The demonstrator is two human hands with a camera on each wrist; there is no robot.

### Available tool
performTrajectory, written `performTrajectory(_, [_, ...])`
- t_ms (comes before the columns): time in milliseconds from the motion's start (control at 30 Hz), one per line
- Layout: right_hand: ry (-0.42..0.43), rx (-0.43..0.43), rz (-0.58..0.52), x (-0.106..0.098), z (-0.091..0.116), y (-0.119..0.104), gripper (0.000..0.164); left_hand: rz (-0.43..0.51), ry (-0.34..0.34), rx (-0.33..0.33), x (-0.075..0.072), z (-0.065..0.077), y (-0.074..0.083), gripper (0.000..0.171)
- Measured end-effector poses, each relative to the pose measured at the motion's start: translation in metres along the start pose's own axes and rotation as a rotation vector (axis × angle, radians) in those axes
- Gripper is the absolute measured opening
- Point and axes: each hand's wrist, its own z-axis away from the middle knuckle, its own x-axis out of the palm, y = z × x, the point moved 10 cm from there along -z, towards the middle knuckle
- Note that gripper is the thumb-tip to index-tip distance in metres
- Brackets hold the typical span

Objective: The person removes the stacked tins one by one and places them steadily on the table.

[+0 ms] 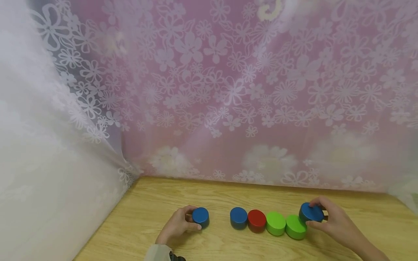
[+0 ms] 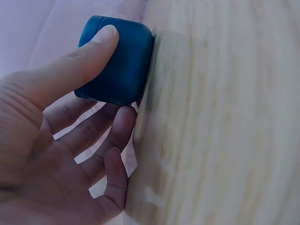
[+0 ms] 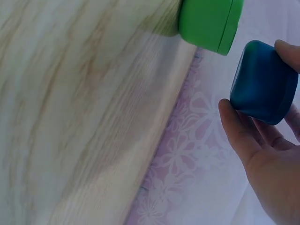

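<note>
My left hand (image 1: pixel 177 224) grips a round blue container (image 1: pixel 200 216) at the left of the row, thumb on its near side. In the left wrist view that blue container (image 2: pixel 119 61) sits against the wooden surface. At the right end my right hand (image 1: pixel 333 223) pinches another round blue container (image 1: pixel 311 212), and the right wrist view shows this blue container (image 3: pixel 264 82) raised off the table. Just left of it stands a lime green container (image 1: pixel 296 227). A second green container (image 1: pixel 275 223), a red container (image 1: pixel 256 220) and a third blue container (image 1: pixel 238 218) continue the row leftward.
The wooden table (image 1: pixel 183 192) carries everything. Behind it hangs a pink floral curtain (image 1: pixel 228 108), and a white cloth (image 1: pixel 49 163) borders the left side. A gap of bare wood separates the left-hand container from the row.
</note>
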Motion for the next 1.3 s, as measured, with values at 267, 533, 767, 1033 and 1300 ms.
performTrajectory(267, [-0.007, 0.003, 0.018, -0.001, 0.003, 0.009, 0.048, 0.002, 0.001, 0.000, 0.000, -0.001, -0.001, 0.053])
performTrajectory(533, [-0.033, 0.025, 0.080, -0.002, 0.007, 0.024, 0.046, 0.008, -0.005, 0.007, 0.000, -0.002, 0.000, 0.055])
performTrajectory(767, [-0.124, 0.020, 0.098, 0.008, 0.007, 0.037, 0.044, 0.021, -0.004, 0.008, 0.000, 0.000, -0.001, 0.054])
performTrajectory(1033, [-0.247, 0.023, 0.087, 0.023, 0.010, 0.041, 0.046, 0.015, -0.005, 0.008, -0.001, -0.002, -0.003, 0.055])
performTrajectory(1300, [-0.268, 0.000, 0.019, 0.026, 0.011, 0.040, 0.073, -0.005, 0.001, -0.005, 0.000, -0.001, -0.001, 0.055])
